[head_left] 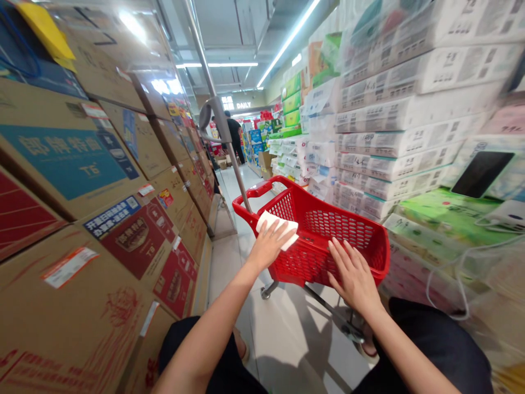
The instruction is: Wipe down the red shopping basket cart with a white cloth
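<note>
A red plastic shopping basket (353, 230) on a wheeled frame stands tilted in a shop aisle in front of me. My left hand (268, 243) presses a white cloth (275, 225) against the basket's near rim, fingers laid flat over the cloth. My right hand (353, 273) rests flat on the basket's near side wall with its fingers stretched out and holds nothing. The basket looks empty inside. Its grey metal handle pole (213, 93) rises up and to the left.
Stacked cardboard cartons (90, 230) line the left side. Wrapped packs of tissue (394, 126) are piled high on the right, with cables hanging near them. The tiled aisle floor (283, 339) runs ahead. A person in black (234, 137) stands far down the aisle.
</note>
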Demonstrator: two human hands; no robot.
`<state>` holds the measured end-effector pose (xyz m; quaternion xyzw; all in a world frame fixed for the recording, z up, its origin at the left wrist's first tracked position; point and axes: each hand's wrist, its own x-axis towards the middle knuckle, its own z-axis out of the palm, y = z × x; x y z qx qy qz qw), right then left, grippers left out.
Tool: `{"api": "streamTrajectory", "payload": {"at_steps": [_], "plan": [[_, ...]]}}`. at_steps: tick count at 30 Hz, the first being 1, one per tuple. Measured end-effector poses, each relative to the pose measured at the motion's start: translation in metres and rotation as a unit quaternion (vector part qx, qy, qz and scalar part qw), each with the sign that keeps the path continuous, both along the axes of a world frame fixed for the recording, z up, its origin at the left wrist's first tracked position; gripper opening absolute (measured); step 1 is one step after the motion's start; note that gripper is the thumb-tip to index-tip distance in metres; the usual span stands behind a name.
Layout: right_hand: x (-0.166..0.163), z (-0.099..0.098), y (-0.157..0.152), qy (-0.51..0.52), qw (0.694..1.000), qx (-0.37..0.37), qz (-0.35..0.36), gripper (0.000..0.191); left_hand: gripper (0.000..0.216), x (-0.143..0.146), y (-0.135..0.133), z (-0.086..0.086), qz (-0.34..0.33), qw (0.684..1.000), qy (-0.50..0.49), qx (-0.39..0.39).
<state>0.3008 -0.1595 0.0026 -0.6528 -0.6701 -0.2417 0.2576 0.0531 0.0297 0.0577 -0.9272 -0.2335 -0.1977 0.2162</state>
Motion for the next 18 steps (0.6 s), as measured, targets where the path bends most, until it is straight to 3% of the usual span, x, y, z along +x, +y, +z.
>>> {"api": "streamTrajectory", "payload": {"at_steps": [3,6,14,18], "plan": [[-0.001,0.000,0.001,-0.002,1.000,0.009,-0.003,0.086,0.076,-0.014,0.020,0.014,0.053,0.998,-0.038,-0.015],[-0.001,-0.001,0.001,-0.003,1.000,0.006,-0.012,0.087,0.070,-0.011,0.021,0.015,0.083,0.994,-0.071,-0.031],[-0.034,-0.001,0.028,0.008,1.000,0.011,-0.025,0.103,0.054,0.050,-0.048,-0.019,0.036,0.995,-0.083,-0.042],[-0.055,0.006,0.052,0.010,1.000,0.014,0.008,0.110,0.054,0.055,-0.061,-0.030,0.032,0.998,-0.051,-0.018]]}}
